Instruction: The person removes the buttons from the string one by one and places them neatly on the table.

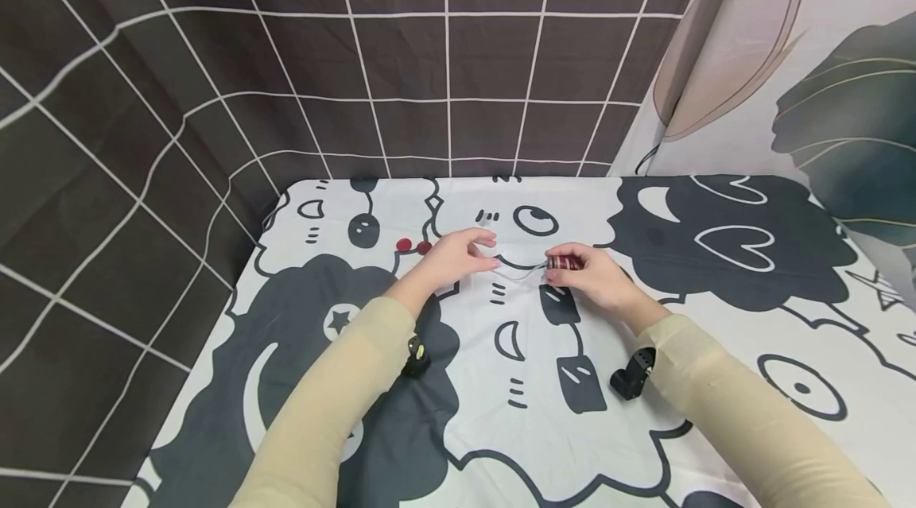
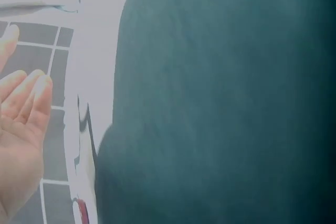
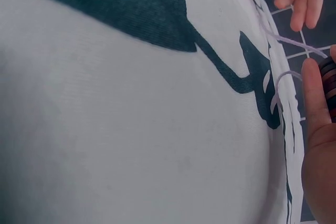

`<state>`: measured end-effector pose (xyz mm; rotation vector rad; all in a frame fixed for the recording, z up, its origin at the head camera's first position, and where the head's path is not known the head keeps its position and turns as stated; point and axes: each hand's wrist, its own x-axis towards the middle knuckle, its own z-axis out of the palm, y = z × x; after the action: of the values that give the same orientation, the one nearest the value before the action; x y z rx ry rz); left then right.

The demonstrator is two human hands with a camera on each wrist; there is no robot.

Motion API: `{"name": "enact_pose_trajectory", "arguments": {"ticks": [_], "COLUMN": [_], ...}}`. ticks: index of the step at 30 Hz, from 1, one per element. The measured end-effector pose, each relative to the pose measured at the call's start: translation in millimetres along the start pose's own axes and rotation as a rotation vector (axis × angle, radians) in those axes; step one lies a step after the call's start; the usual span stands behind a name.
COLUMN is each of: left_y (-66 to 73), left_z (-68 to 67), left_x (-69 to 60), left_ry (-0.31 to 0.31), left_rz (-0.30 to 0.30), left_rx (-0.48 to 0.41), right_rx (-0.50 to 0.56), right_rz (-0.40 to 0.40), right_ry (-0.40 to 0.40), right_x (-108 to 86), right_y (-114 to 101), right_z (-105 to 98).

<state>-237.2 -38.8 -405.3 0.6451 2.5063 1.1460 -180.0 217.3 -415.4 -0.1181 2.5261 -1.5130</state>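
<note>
My right hand (image 1: 599, 277) pinches a short stack of striped red, dark and pale discs (image 1: 564, 262) just above the patterned cloth. A thin pale cord (image 1: 525, 273) comes out of the stack's left end and runs toward my other hand; in the right wrist view two stretches of cord (image 3: 294, 41) show by the stack. To the left, my left hand (image 1: 458, 257) hovers with thumb and fingers apart and nothing visible between them. In the left wrist view its fingers look relaxed. Two round red pieces (image 1: 404, 244) lie on the cloth beyond it, to its left.
A white and dark grey cartoon-print cloth (image 1: 544, 444) covers the surface. A dark curtain with a white grid (image 1: 401, 55) hangs behind and at the left. At the back right hangs a leaf-print curtain (image 1: 751, 55). Each wrist wears a small black camera (image 1: 633, 373).
</note>
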Motion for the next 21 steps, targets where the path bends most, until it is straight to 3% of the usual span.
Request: {"name": "enact_pose_trajectory", "arguments": {"ticks": [7,13,21], "left_y": [7.7,8.0,13.0], "left_z": [9.7,14.9,19.1], "left_x": [5.5,7.8,10.6], "left_ry": [-0.004,-0.002,-0.02], "left_rz": [0.058,0.049,0.09], "left_rx": [0.0,-0.003,0.011], "right_rx": [0.005,0.039,0.033], "right_rz": [-0.062,-0.134,-0.131], "right_ry": [0.013,0.006,0.016], "right_x": [-1.7,-0.2,-0.2], "right_y": [3,6,6], "right_z": [-1,-1,-1]}}
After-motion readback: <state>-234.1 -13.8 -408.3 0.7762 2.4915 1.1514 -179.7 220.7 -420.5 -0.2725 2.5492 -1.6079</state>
